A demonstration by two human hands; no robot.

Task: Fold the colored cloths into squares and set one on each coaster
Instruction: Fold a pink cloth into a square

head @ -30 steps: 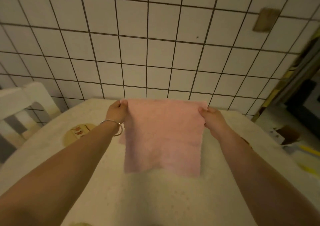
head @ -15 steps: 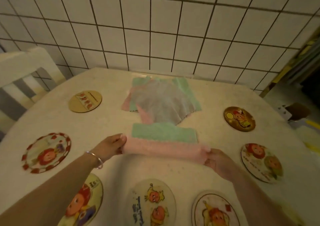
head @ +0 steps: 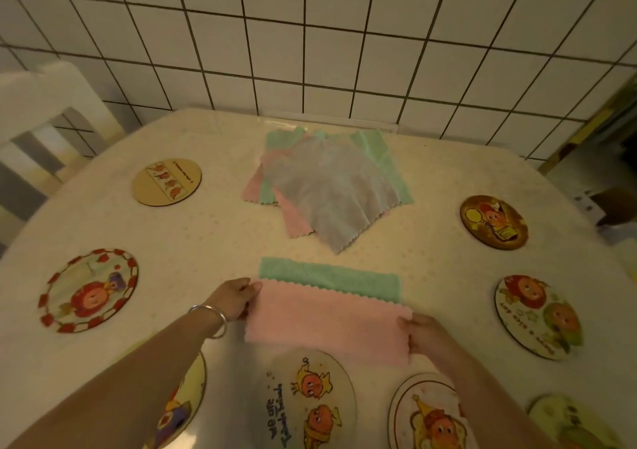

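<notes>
A pink cloth (head: 327, 321) lies on the table as a long strip, folded in half. My left hand (head: 234, 298) pinches its left end and my right hand (head: 422, 336) pinches its right end. Just beyond it lies a folded green cloth (head: 331, 276), partly under the pink one. A loose pile of cloths (head: 327, 190), grey on top with pink and green beneath, sits near the wall. Several round picture coasters ring the table: one at the near centre (head: 310, 400), one at the near right (head: 431, 414), one at the left (head: 89, 290).
More coasters lie at the far left (head: 167, 181), far right (head: 493, 222) and right (head: 537, 316). The table (head: 172, 241) has a pale cover and stands against a white tiled wall (head: 310, 34). A white chair (head: 44, 103) is at the left.
The pink cloth was held up spread in front of the wall; it now lies folded in half on the table, in front of the green cloth. My view has tilted down.
</notes>
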